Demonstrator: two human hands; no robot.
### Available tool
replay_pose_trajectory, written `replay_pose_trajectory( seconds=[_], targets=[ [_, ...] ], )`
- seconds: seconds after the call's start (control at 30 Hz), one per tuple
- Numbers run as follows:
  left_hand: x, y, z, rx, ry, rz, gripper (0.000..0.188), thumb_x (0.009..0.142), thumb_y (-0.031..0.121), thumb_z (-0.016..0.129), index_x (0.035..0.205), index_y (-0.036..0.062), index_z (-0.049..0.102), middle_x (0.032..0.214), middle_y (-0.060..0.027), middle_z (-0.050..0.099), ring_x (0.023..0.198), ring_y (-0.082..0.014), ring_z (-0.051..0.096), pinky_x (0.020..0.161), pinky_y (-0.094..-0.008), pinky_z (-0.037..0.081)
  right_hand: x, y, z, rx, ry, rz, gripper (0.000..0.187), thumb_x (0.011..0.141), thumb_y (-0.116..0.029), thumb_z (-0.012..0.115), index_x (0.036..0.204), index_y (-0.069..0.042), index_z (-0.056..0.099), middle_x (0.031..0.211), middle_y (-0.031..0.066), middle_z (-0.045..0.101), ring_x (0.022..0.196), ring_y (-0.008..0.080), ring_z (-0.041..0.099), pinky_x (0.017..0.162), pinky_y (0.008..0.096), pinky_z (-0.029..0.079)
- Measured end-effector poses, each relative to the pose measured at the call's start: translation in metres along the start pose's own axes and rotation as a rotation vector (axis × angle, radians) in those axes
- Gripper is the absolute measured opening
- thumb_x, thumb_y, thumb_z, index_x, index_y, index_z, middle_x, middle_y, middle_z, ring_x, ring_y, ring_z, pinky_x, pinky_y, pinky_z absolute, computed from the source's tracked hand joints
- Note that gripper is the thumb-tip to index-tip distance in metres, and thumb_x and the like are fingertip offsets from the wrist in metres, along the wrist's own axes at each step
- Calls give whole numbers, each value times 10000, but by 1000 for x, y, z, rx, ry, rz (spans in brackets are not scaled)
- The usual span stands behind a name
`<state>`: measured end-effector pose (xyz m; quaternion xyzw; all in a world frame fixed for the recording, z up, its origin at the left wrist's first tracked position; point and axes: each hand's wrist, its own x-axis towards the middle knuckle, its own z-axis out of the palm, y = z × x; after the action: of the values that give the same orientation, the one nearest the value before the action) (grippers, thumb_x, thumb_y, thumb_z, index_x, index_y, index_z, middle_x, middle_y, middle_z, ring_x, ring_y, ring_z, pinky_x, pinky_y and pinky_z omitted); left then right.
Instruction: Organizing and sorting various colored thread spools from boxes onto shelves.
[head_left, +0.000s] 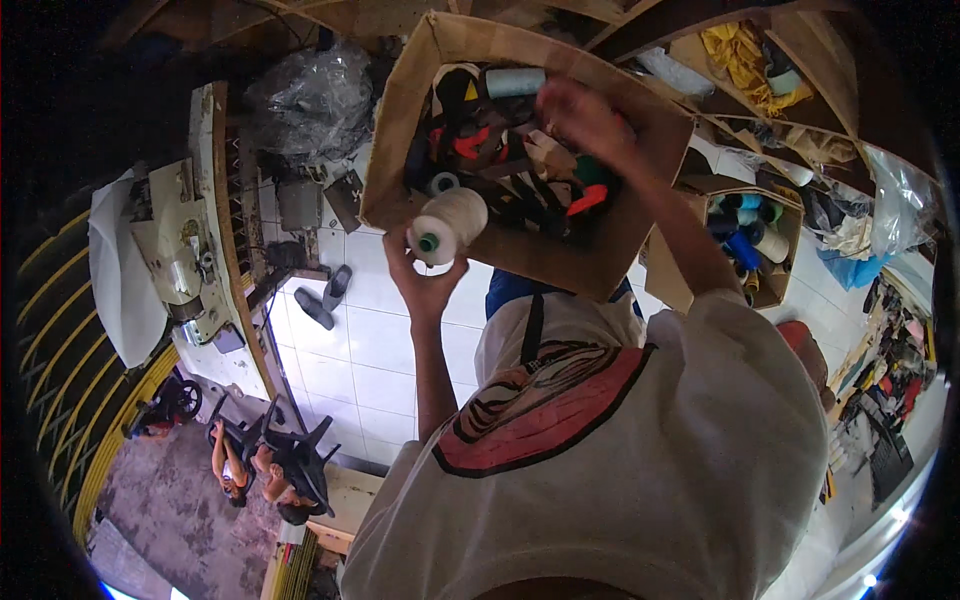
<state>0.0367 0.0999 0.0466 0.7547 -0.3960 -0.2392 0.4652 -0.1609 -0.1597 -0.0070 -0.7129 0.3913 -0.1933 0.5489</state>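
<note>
A large cardboard box [400, 130] stands in front of me, filled with dark, red and black fabric scraps [500, 150]. My left hand [420, 275] grips a cone of white thread [455, 220] by its base at the box's near left corner. The green end of its core faces me. Inside the box, my right hand [580, 115] is over the scraps beside a pale blue-grey thread spool [515, 82]; its fingers are smeared by motion, so what they hold, if anything, does not show. Another small pale spool [443, 184] lies just behind the white cone.
A smaller box [672, 262] of coloured thread spools stands to the right. At the left is a sewing machine [175, 250] on a table. Clear plastic bags [315, 100] lie at the upper left, slippers [322, 297] on the tiled floor. Two people [270, 480] sit outside at the lower left.
</note>
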Motion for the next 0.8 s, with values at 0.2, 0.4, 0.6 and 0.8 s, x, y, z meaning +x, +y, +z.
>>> replay_pose_trajectory(
  seconds=[0.2,0.4,0.6,0.8],
  targets=[
    [7,17,0,33,93,2,756,563,104,821,1205,43,427,1120,-115,467,1027,-253,519,792,-375,510,-102,152,104,-1029,-986,222,176,715,-138,623,854,-44,675,800,124,658,768,293,625,640,437,499],
    [-10,16,13,-28,54,-7,769,593,85,821,1241,64,407,1169,-112,463,1102,-255,498,825,-399,512,-129,149,116,-1027,-687,145,200,748,-182,595,861,-45,686,854,164,675,775,345,664,611,472,520],
    [-22,22,36,50,20,12,673,583,198,823,1137,20,483,1042,-121,497,938,-256,539,692,-344,489,-104,78,72,-753,-807,143,567,640,-303,737,1089,4,576,983,207,642,908,357,632,745,468,509],
    [-12,41,50,49,-84,45,672,575,150,803,1146,4,481,1045,-138,497,955,-278,549,709,-359,502,-71,43,28,-397,-579,65,812,665,-338,754,1314,-21,382,1167,223,561,1031,315,586,819,422,488]
  ],
)
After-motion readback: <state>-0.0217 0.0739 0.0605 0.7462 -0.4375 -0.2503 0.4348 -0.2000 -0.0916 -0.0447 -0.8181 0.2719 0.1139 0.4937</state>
